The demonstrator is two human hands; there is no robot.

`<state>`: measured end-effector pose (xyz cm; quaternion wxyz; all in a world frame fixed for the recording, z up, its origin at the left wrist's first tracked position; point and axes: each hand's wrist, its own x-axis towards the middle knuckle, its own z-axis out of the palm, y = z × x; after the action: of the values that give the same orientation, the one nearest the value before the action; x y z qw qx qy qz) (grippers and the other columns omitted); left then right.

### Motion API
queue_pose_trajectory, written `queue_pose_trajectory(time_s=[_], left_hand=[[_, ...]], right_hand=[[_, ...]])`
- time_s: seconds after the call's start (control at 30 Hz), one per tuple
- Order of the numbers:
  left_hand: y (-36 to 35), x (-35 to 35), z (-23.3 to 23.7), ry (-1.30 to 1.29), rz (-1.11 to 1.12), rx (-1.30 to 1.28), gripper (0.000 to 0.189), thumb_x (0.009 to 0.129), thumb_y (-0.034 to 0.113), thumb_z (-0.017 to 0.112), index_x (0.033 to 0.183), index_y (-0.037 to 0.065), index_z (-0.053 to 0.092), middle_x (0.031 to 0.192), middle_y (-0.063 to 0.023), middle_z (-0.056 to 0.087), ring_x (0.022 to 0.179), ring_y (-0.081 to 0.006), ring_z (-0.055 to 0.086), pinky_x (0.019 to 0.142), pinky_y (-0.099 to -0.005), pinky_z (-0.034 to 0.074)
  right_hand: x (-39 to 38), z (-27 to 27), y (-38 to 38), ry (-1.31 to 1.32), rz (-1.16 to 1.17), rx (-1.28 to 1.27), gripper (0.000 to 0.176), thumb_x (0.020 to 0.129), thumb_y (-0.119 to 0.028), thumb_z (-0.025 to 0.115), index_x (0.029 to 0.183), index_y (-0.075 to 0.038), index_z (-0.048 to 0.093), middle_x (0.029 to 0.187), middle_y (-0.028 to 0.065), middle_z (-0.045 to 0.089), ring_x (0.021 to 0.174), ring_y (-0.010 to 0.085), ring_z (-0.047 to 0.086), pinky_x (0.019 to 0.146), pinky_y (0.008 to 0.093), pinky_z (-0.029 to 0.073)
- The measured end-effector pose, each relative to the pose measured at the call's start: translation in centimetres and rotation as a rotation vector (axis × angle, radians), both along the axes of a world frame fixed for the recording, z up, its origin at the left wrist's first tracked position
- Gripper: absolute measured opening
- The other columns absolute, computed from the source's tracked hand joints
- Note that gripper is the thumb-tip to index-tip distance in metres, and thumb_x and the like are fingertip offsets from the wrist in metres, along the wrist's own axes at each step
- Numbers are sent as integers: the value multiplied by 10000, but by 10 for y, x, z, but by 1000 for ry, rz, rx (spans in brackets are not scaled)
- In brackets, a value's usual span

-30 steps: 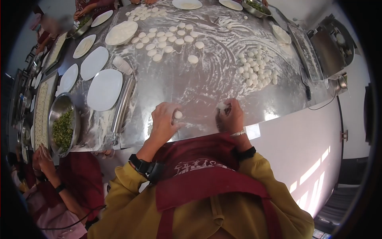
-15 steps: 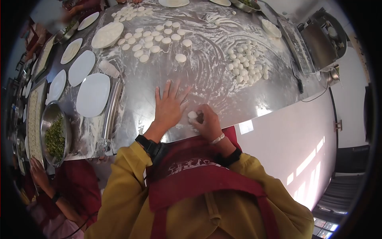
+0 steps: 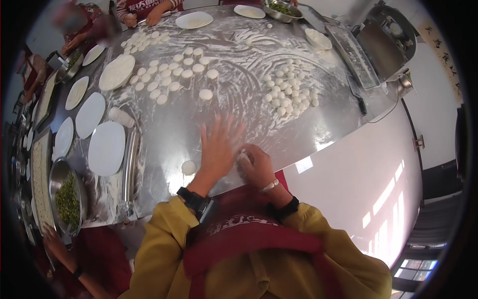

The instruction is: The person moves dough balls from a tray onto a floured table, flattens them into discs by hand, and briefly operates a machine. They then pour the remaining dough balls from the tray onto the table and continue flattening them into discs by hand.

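My left hand is held over the steel table, palm down with fingers spread and slightly blurred. To its left lies a single flattened dough round. Close by on the other side, my right hand has its fingers curled in, with a pale dough ball partly showing at the fingertips. Beyond my hands are a pile of small dough balls on the right and several flattened dough rounds on the left.
White plates line the left side, beside a steel rolling pin and a bowl of chopped green filling. A plate of flour stands farther back. Co-workers' hands show at the far edge; a machine stands far right.
The view has tilted up, showing more of the far side. My left hand has shifted right, uncovering the dough round. The dough ball at my right fingertips is now mostly hidden.
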<state>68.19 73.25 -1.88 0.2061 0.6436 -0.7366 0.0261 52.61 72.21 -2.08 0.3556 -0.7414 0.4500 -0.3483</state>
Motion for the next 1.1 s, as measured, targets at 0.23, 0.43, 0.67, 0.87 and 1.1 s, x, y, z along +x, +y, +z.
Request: queue_pose_trajectory(time_s=[0.23, 0.43, 0.67, 0.87, 1.1], left_hand=[[7, 4, -1, -51, -47, 107, 623, 870, 426, 649, 1452, 306, 463, 1570, -93, 305, 1453, -416, 202, 1097, -705, 138], [74, 34, 6, -80, 167, 348, 590, 883, 433, 629, 1443, 309, 488, 1594, -128, 251, 1450, -461, 167, 1045, -778, 86], [-50, 89, -9, -134, 405, 24, 590, 951, 366, 559, 1505, 257, 387, 1569, -162, 287, 1447, -414, 225, 1113, -684, 157], [-63, 52, -1, 56, -150, 175, 623, 919, 356, 597, 1494, 218, 400, 1543, -155, 332, 1436, -385, 269, 1155, -598, 186], [-65, 49, 4, -74, -181, 177, 606, 882, 329, 635, 1441, 168, 465, 1490, -154, 396, 1379, -391, 333, 1144, -561, 206]], right_hand=[[-65, -1, -24, 59, -212, -76, 304, 802, -77, 616, 1101, -24, 631, 869, 180, 648, 708, 294, 634, 678, 378, 519], [-138, -20, -66, 112, -475, -106, 328, 811, -114, 641, 1130, -40, 640, 821, 115, 621, 716, 205, 603, 690, 327, 500], [-198, -14, -155, 149, -569, -133, 484, 769, -173, 704, 1217, -45, 572, 957, 172, 606, 869, 325, 607, 795, 392, 493], [-253, -49, -248, -57, -648, 28, 573, 849, -321, 665, 1336, -58, 517, 1198, 182, 601, 1112, 322, 579, 949, 382, 456], [-257, -14, -339, -618, -605, 431, 462, 873, -295, 640, 1281, -89, 571, 1071, 66, 636, 892, 159, 591, 749, 285, 461]])
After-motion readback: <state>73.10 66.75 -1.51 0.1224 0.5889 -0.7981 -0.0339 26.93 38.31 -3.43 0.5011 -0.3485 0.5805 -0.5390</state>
